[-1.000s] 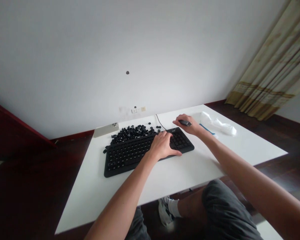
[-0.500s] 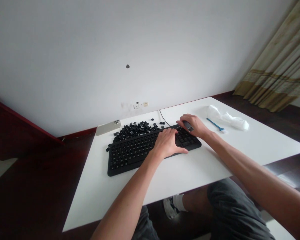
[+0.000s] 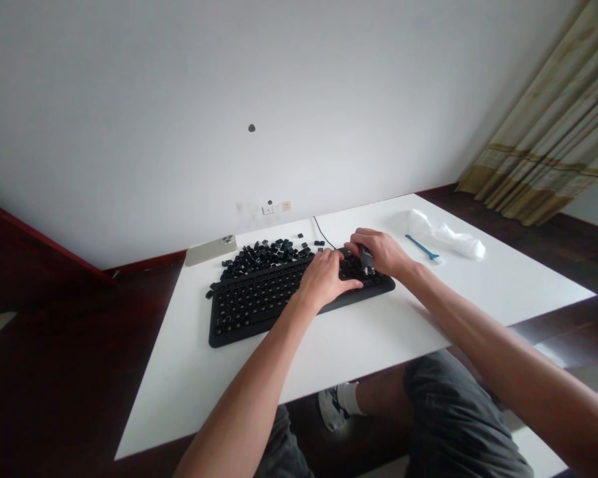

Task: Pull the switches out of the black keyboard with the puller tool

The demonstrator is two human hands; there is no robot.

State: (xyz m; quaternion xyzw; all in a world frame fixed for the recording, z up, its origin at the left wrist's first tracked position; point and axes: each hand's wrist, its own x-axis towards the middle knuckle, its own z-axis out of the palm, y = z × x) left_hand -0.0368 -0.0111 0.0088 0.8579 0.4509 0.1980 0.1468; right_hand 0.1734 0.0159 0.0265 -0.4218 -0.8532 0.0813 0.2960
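A black keyboard lies on the white table, most of its keycaps off and the small switches bare. My left hand is laid over its right-middle part, fingers toward the back edge and thumb toward the front edge, gripping it. In my right hand is a dark grey handheld tool with a shiny end, held over the keyboard's right-hand section. I cannot make out the tool's exact kind or its working tip. Loose black keycaps lie heaped behind the keyboard.
A phone lies at the table's back left. On the right are a blue brush and a crumpled white plastic bag. A cable runs from the keyboard to the back edge. The wall stands behind the table.
My right hand has tilted the tool, so its shiny end now points more toward me and down. My left hand stays on the keyboard. The view has shifted slightly.
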